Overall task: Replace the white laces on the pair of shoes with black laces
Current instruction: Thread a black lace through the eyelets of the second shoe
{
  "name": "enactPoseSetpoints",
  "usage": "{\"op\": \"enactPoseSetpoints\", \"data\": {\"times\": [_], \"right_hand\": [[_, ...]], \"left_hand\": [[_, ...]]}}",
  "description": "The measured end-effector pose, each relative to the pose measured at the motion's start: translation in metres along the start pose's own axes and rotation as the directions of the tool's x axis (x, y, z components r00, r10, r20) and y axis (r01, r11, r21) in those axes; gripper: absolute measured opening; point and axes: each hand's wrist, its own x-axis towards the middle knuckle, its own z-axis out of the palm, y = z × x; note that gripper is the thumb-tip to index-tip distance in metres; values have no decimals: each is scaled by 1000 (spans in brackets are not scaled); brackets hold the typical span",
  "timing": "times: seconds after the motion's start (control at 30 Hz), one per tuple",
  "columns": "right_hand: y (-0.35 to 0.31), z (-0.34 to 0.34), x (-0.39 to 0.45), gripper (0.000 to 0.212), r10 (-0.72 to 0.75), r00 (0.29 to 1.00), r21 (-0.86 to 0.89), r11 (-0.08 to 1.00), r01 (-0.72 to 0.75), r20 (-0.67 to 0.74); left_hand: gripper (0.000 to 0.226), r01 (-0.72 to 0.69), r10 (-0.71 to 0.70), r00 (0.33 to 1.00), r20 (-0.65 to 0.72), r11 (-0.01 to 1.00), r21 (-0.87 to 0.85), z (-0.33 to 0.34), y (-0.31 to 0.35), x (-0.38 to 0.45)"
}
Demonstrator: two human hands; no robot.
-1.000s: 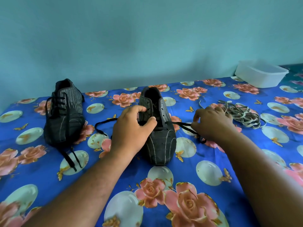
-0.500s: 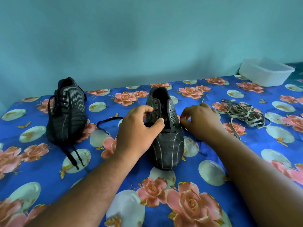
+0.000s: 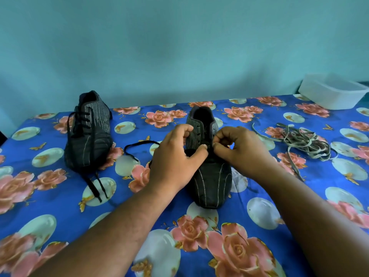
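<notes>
1. Head view, hands: your left hand [image 3: 175, 156] wraps the left side of the near shoe [image 3: 209, 166], fingers curled over its eyelet flap and thumb pressed at the throat. Your right hand [image 3: 239, 150] sits at the shoe's right eyelet row, fingertips bunched in a pinch; what they pinch is too small to make out, though it looks like the black lace.
2. Head view, near shoe: it stands upright in the middle of the floral cloth [image 3: 259, 216], toe toward you. A loose black lace end [image 3: 137, 146] loops out on the cloth to its left.
3. Head view, other shoe [image 3: 89, 136]: it stands well to the left, already threaded with a black lace, 2 ends trailing toward you.
4. Head view, white laces [image 3: 303, 142]: they lie in a tangled heap on the cloth to the right, apart from both shoes.
5. Head view, rest: a white plastic tub [image 3: 331, 94] sits at the far right by the wall.
</notes>
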Motion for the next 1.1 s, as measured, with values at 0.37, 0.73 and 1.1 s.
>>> {"op": "enactPoseSetpoints", "data": {"times": [0.37,0.73,1.1], "right_hand": [[6,18,11,24,-202,971,-147,972,183,-130],[11,28,14,20,-192,970,9,981,195,-151],[29,10,12,30,-118,980,47,991,127,-159]], "left_hand": [[49,-43,43,999,18,999,6,-2,-4,0],[25,-105,106,994,9,992,-76,-4,-12,7],[6,71,-60,997,45,957,-281,-5,-19,16]]}}
